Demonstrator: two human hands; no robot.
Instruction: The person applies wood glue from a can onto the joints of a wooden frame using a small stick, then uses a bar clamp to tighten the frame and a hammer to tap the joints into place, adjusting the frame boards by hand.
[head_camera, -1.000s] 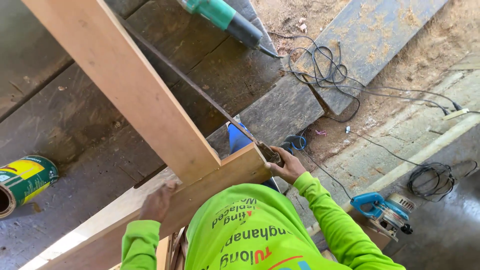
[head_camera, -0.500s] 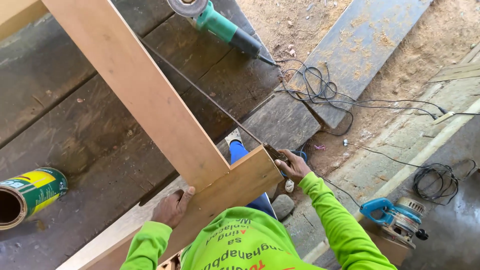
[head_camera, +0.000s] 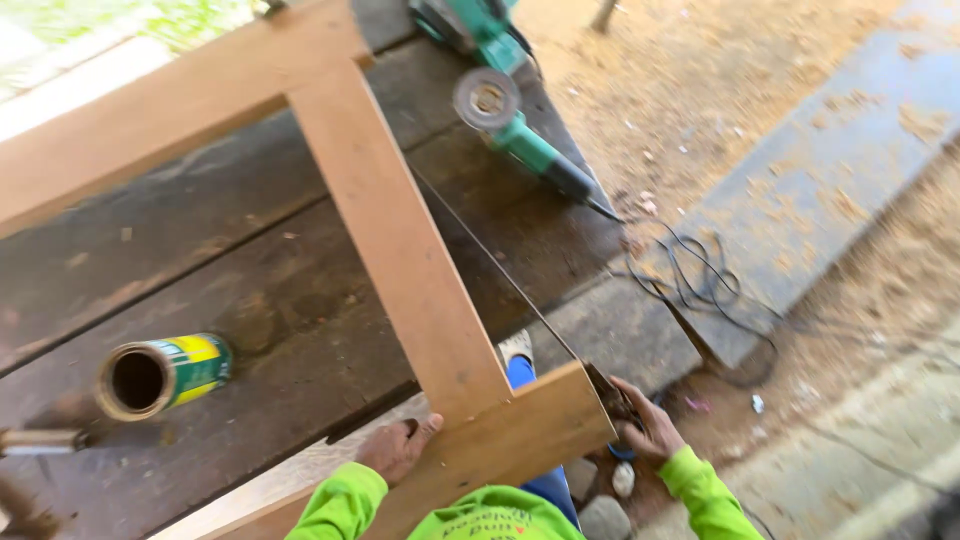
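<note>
A light wooden frame lies on a dark plank bench (head_camera: 200, 260). Its near rail (head_camera: 520, 435) meets a long cross piece (head_camera: 400, 240), which runs up to a far rail (head_camera: 150, 130). My left hand (head_camera: 398, 447) grips the near rail's edge just left of the joint, fingers curled over the wood. My right hand (head_camera: 640, 415) holds the rail's right end at the corner. A thin dark strip (head_camera: 500, 275) runs diagonally along the cross piece down to that hand. Both sleeves are lime green.
A green angle grinder (head_camera: 520, 140) lies on the bench's far right, with a second green tool (head_camera: 470, 25) above it. A green and yellow can (head_camera: 165, 375) lies on its side at the left. Black cable (head_camera: 700, 290) is tangled on the sawdust-covered ground.
The view has swung upward and left, so the far rail and grinder disc now show. Both hands stay on the near rail; the left hand sits a little closer to the joint.
</note>
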